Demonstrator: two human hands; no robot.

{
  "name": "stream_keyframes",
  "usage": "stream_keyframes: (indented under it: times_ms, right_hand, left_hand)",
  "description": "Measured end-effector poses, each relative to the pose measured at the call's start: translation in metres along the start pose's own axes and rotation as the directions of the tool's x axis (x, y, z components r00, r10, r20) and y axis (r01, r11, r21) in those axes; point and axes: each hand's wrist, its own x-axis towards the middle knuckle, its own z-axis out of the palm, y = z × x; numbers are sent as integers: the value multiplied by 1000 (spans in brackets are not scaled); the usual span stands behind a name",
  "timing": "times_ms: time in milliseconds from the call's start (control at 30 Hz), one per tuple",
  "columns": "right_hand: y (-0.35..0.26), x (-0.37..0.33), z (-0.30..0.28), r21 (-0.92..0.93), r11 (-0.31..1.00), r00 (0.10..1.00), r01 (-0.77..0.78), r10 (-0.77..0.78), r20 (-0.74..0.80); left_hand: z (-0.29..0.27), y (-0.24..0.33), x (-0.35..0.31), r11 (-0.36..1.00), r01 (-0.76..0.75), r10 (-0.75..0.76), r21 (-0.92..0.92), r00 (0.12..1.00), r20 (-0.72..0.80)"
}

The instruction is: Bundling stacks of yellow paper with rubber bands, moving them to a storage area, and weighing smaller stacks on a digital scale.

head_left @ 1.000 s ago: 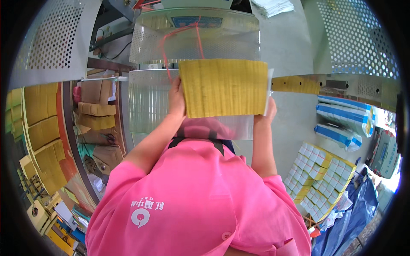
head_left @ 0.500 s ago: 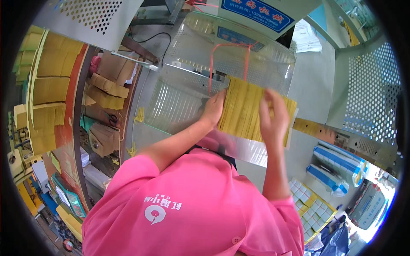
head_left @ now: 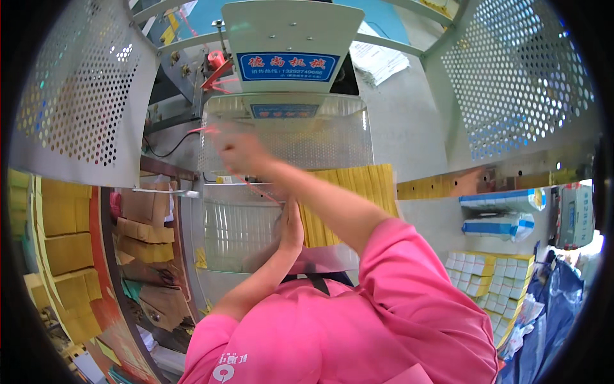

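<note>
A bundle of yellow paper sheets (head_left: 358,185) stands on a clear, glossy tabletop in front of me, its upper edges showing as narrow strips. Against its left side my left hand (head_left: 292,225) lies flat, fingers stretched out. My right forearm crosses over the bundle to the left. Beyond the bundle my right hand (head_left: 242,152), smeared by motion, is closed on a thin pink string (head_left: 259,191). One length of the string slants down from this hand to the left fingertips; another short end sticks out to its left.
Behind the bundle rises a clear plastic cover (head_left: 320,141) before a grey machine housing (head_left: 294,32). Perforated metal panels (head_left: 524,83) flank both sides. A wooden shelf with brown and yellow paper stacks (head_left: 67,256) is at left. Wrapped packs (head_left: 499,224) and boxed bundles (head_left: 492,281) lie at right.
My right hand has left the bundle's right side and swung across to the far left, now with the string. The string's upright loop is gone. My left hand stays at the bundle; the view has turned.
</note>
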Motion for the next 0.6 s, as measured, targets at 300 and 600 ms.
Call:
stream_keyframes:
  times_ms: [300, 600]
  right_hand:
    - [-87, -251, -100, 596, 749, 818, -290, -129, 560]
    - [154, -545, -256, 149, 291, 304, -945, 950, 71]
  left_hand:
    - [43, 92, -19, 783, 382, -259, -490, 918, 301]
    - [11, 82, -5, 939, 285, -252, -191, 951, 177]
